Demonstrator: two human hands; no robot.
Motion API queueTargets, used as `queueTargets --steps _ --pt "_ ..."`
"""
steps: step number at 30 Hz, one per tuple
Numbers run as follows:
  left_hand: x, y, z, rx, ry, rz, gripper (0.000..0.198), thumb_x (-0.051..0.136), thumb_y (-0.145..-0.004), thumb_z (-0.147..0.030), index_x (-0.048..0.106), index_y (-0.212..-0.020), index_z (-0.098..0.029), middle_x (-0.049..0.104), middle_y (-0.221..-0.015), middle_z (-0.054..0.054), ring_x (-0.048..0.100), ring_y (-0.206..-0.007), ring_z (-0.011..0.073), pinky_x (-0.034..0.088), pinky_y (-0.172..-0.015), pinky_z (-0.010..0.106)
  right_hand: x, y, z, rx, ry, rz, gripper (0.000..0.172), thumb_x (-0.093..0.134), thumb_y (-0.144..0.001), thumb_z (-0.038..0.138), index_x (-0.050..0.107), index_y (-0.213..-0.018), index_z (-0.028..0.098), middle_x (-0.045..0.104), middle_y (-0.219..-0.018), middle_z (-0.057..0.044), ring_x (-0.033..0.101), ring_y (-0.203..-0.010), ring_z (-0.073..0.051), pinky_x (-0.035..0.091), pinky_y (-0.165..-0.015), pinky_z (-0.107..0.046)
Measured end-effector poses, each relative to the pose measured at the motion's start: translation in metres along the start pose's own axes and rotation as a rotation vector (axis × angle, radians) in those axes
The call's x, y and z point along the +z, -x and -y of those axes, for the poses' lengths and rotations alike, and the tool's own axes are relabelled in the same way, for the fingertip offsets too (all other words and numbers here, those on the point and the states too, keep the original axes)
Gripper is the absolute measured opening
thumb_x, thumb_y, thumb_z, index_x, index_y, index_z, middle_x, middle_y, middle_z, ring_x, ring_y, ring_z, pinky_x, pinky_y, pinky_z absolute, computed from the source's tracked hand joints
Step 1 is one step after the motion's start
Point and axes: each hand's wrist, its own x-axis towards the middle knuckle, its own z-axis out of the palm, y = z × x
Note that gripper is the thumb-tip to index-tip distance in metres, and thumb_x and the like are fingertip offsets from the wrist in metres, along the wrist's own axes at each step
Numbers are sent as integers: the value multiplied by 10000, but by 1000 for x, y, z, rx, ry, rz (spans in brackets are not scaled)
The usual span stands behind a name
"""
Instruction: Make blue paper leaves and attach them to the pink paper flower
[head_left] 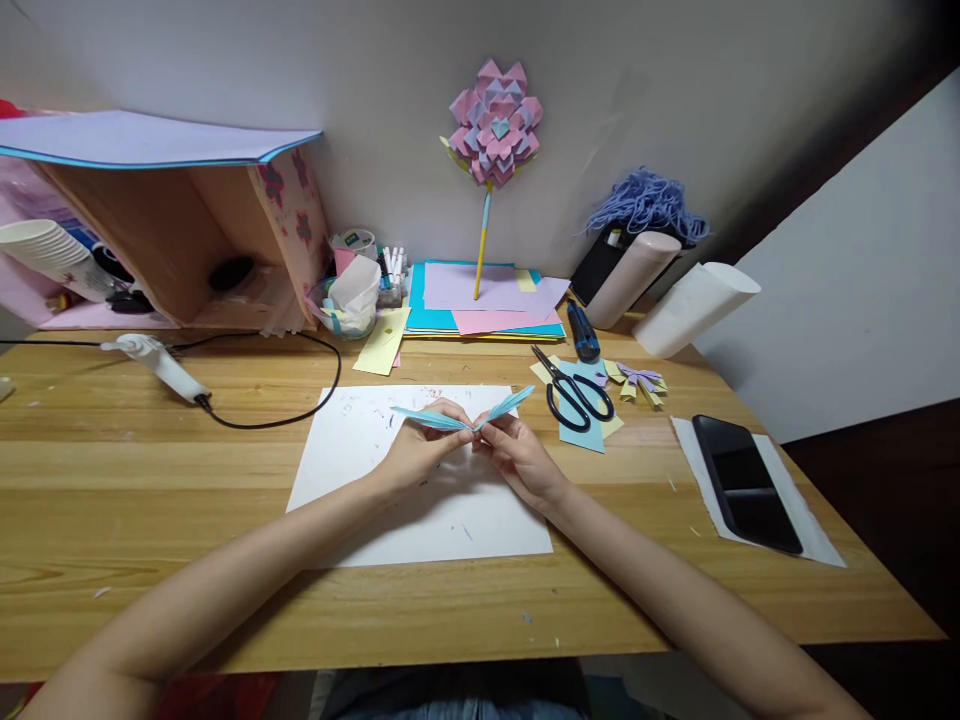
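Observation:
A pleated light-blue paper strip [504, 407] is pinched at its middle, so it spreads out like a bow to either side. My left hand [420, 450] holds it from the left with fingers closed. From the right, my right hand [517, 455] pinches the same middle point. Both hands hover just above a white sheet of paper [352, 470] lying on the wooden desk [150, 470].
Black-handled scissors [574, 395] lie on paper scraps to the right, beside a utility knife [583, 333] and a small folded paper bow [637, 380]. A phone [745, 480] rests at far right. A glue gun [161, 365] with cable lies left. Coloured paper [480, 300] and a paper flower [495, 125] stand behind.

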Motion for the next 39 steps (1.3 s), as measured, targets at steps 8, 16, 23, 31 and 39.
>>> queueTargets --steps 8,16,23,31,39 --pt "-4 -1 -4 -139 82 189 200 631 -717 -350 602 -699 -152 550 -720 10 532 -730 141 398 -702 258 -3 0 12 1 193 121 154 702 -665 328 649 -698 188 579 -671 10 518 -661 -111 419 -681 -250" --pt "-20 -9 -1 -301 -75 310 216 710 -612 -336 673 -698 -142 617 -650 13 525 -607 120 373 -583 233 -7 -1 19 3 343 236 126 697 -667 291 659 -713 180 636 -697 -3 567 -707 -136 423 -717 -277" --pt "-10 -1 -8 -419 -150 64 268 676 -646 -408 713 -731 -157 652 -580 46 516 -499 109 344 -464 210 -10 -5 15 -87 390 99 139 683 -683 296 659 -763 184 659 -728 -19 597 -720 -150 441 -717 -290" --pt "-4 1 -12 -375 -73 -21 249 680 -656 -382 699 -745 -150 693 -707 79 596 -627 143 442 -606 251 -7 -5 15 -170 448 15 90 678 -689 281 662 -723 200 636 -723 -12 579 -730 -156 434 -721 -291" --pt "1 3 2 -233 3 -87 285 694 -628 -413 628 -722 -152 634 -658 17 541 -557 109 426 -545 232 -2 -3 9 -189 323 52 131 686 -683 307 604 -711 208 539 -695 7 502 -661 -129 407 -645 -272"
